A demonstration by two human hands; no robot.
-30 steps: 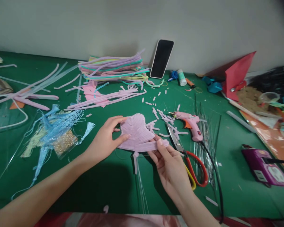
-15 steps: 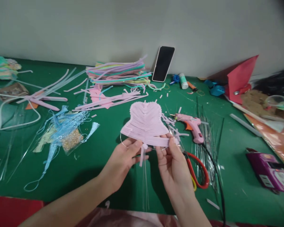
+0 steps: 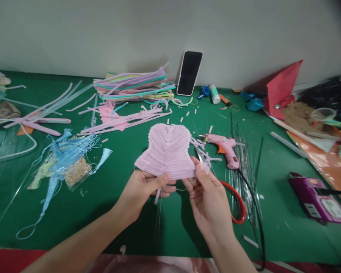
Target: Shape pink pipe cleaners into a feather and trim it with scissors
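A ribbed lilac piece [image 3: 167, 151], made of pipe cleaners laid in rows along a centre line, is held up between both hands. My left hand [image 3: 146, 187] grips its lower left edge, thumb on top and fingers beneath. At the lower right corner, my right hand [image 3: 206, 185] pinches the edge between thumb and fingers. A thin wire loop and a short lilac strip [image 3: 158, 196] hang below the piece, partly hidden by the left fingers. Red-handled scissors [image 3: 240, 204] lie beside my right hand, partly covered by it. Past them rests a pink glue gun [image 3: 223, 147].
On the green table [image 3: 116, 223] lie blue tassels [image 3: 59, 155], a bag of gold beads [image 3: 77, 171] and a pipe cleaner bundle [image 3: 130, 85]. A phone [image 3: 190, 74] leans on the wall. Thin wires [image 3: 244, 182], a black cord [image 3: 254, 204] and a purple box [image 3: 319, 199] are at right.
The loose lilac strip across the bottom now lies flush with the ribbed piece. My left thumb has shifted onto the lower edge. The whole view has moved slightly, so table items appear further left.
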